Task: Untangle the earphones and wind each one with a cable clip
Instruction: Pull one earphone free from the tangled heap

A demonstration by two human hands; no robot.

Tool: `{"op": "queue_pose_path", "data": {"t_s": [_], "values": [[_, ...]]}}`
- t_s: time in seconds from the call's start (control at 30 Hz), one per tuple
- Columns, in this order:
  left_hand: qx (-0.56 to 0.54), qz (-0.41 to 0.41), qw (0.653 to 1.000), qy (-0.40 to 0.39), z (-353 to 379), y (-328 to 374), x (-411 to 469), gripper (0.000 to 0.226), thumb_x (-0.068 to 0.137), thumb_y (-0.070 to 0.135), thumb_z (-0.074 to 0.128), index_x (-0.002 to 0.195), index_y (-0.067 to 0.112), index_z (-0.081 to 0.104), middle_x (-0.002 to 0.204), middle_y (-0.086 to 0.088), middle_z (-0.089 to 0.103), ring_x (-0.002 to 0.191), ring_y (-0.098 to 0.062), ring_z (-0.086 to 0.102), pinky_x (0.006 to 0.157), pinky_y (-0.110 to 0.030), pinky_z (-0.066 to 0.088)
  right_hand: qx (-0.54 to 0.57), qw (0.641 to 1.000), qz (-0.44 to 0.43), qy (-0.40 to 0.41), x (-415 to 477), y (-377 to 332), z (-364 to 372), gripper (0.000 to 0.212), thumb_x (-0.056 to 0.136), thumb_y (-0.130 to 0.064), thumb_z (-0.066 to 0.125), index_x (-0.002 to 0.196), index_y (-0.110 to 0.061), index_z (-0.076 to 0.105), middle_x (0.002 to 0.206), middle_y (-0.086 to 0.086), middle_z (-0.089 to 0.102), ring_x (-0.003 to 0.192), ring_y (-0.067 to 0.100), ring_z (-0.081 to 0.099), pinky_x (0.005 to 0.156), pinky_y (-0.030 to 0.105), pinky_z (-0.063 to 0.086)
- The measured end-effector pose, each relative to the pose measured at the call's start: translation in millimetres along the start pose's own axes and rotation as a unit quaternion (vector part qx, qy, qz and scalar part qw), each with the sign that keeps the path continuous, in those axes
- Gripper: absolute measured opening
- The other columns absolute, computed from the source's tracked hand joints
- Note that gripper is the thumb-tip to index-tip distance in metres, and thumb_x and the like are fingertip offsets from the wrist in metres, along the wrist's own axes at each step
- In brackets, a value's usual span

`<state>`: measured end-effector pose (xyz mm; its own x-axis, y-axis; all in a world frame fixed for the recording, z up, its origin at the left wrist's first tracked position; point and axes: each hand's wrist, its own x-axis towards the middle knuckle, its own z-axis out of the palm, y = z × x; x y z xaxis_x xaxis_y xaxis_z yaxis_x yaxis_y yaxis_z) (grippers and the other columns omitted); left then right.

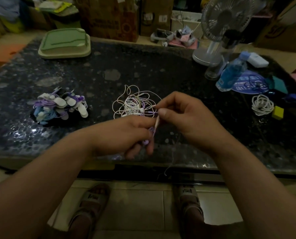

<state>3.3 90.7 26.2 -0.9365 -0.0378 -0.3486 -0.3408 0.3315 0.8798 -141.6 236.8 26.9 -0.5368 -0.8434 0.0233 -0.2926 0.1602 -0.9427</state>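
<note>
A tangle of white and purple earphones [135, 103] lies at the middle of the dark stone table [126, 66]. Just in front of it my left hand [126, 133] grips a small bundle of purple earphone cable [151, 131], fingers curled around it. My right hand [183, 114] pinches a thin pale strip, apparently a cable clip [156, 121], between thumb and forefinger right above that bundle. A thin cable hangs down from the hands over the table's front edge. A heap of wound earphones with white, purple and blue clips [60, 106] sits to the left.
A coiled white cable [262, 104] and a yellow block [278, 112] lie at the right, behind them a blue bottle [233, 73] and a fan [218, 30]. A green tray [65, 43] stands at the back left. Boxes line the far side. My sandalled feet show below the table.
</note>
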Motion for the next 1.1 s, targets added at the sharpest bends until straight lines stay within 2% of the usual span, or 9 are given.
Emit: {"op": "queue_pose_path", "data": {"t_s": [0.07, 0.17, 0.27, 0.43, 0.57, 0.73, 0.83, 1.0, 1.1], "values": [[-0.087, 0.029, 0.996, -0.021, -2, 4, -3, 0.026, 0.101, -0.001, 0.039, 0.096, 0.009, 0.063, 0.081, -0.01, 0.068, 0.05, -0.021, 0.049, 0.051, -0.029, 0.041, 0.112, 0.994, 0.012, -0.011, -1, -5, -7, 0.008, 0.098, 0.001, 0.064, 0.102, -0.004, 0.067, 0.085, 0.006, 0.07, 0.075, 0.012, 0.073, 0.069, 0.021, 0.058], [-0.213, 0.052, 0.975, -0.035, 0, 6, -1, 0.041, 0.1, 0.008, 0.036, 0.13, 0.001, 0.063, 0.074, -0.014, 0.058, 0.049, -0.018, 0.044, 0.045, -0.023, 0.04, 0.268, 0.961, 0.071, -0.011, 1, -6, -6, 0.01, 0.097, 0.0, 0.059, 0.098, -0.006, 0.066, 0.077, 0.001, 0.069, 0.067, 0.011, 0.071, 0.063, 0.021, 0.057], [-0.255, 0.073, 0.964, -0.023, 3, 8, 2, 0.051, 0.104, 0.025, 0.045, 0.14, -0.01, 0.052, 0.068, -0.007, 0.055, 0.047, -0.015, 0.039, 0.043, -0.02, 0.038, 0.336, 0.934, 0.119, -0.006, 4, 2, 2, 0.013, 0.099, -0.012, 0.057, 0.096, -0.011, 0.07, 0.072, -0.003, 0.065, 0.057, 0.004, 0.052, 0.053, 0.019, 0.032], [-0.322, 0.095, 0.941, 0.04, 8, 10, 5, 0.045, 0.105, 0.02, 0.043, 0.143, 0.001, 0.055, 0.074, -0.005, 0.062, 0.04, -0.008, 0.039, 0.044, -0.017, 0.034, 0.425, 0.887, 0.182, -0.014, 9, 18, 14, 0.027, 0.107, -0.025, 0.052, 0.093, -0.013, 0.072, 0.068, -0.003, 0.055, 0.052, 0.005, 0.035, 0.043, 0.017, 0.023], [-0.361, 0.101, 0.917, 0.135, 0, 5, 15, 0.044, 0.108, 0.014, 0.043, 0.151, 0.015, 0.047, 0.09, -0.016, 0.06, 0.041, -0.007, 0.037, 0.042, -0.02, 0.028, 0.201, 0.961, 0.186, -0.03, 0, 20, 26, 0.026, 0.109, -0.029, 0.051, 0.105, -0.012, 0.07, 0.077, 0.003, 0.06, 0.056, 0.013, 0.041, 0.045, 0.018, 0.028], [-0.17, 0.065, 0.951, 0.248, -5, -8, 24, 0.044, 0.11, 0.013, 0.044, 0.153, 0.021, 0.044, 0.101, -0.005, 0.079, 0.043, -0.01, 0.045, 0.046, -0.021, 0.036, -0.013, 0.993, 0.113, -0.031, -6, 18, 36, 0.025, 0.103, -0.036, 0.061, 0.1, -0.016, 0.077, 0.079, 0.007, 0.07, 0.067, 0.013, 0.054, 0.066, 0.038, 0.047], [-0.035, 0.052, 0.96, 0.274, -9, -12, 20, 0.049, 0.11, 0.014, 0.046, 0.157, 0.026, 0.04, 0.105, 0.003, 0.08, 0.045, -0.015, 0.053, 0.045, -0.02, 0.042, -0.124, 0.988, 0.083, -0.036, -8, 16, 29, 0.027, 0.103, -0.032, 0.063, 0.087, -0.013, 0.073, 0.064, -0.002, 0.059, 0.053, 0.002, 0.047, 0.054, 0.021, 0.039], [0.128, 0.009, 0.98, 0.15, -3, -13, 8, 0.033, 0.112, 0.027, 0.041, 0.141, 0.036, 0.054, 0.092, -0.01, 0.072, 0.045, -0.015, 0.062, 0.047, -0.026, 0.05, -0.193, 0.981, 0.021, 0.017, -6, 9, 15, 0.012, 0.096, -0.032, 0.072, 0.089, -0.023, 0.074, 0.074, -0.007, 0.068, 0.067, 0.002, 0.062, 0.06, 0.02, 0.047], [0.082, 0.004, 0.996, 0.018, 0, -5, 1, 0.021, 0.114, 0.022, 0.039, 0.114, 0.021, 0.06, 0.095, -0.002, 0.076, 0.048, -0.02, 0.059, 0.053, -0.032, 0.048, -0.147, 0.989, 0.011, 0.003, -5, 6, -2, 0.012, 0.092, -0.029, 0.078, 0.09, -0.019, 0.073, 0.081, -0.003, 0.072, 0.072, 0.005, 0.064, 0.065, 0.021, 0.052]]}}
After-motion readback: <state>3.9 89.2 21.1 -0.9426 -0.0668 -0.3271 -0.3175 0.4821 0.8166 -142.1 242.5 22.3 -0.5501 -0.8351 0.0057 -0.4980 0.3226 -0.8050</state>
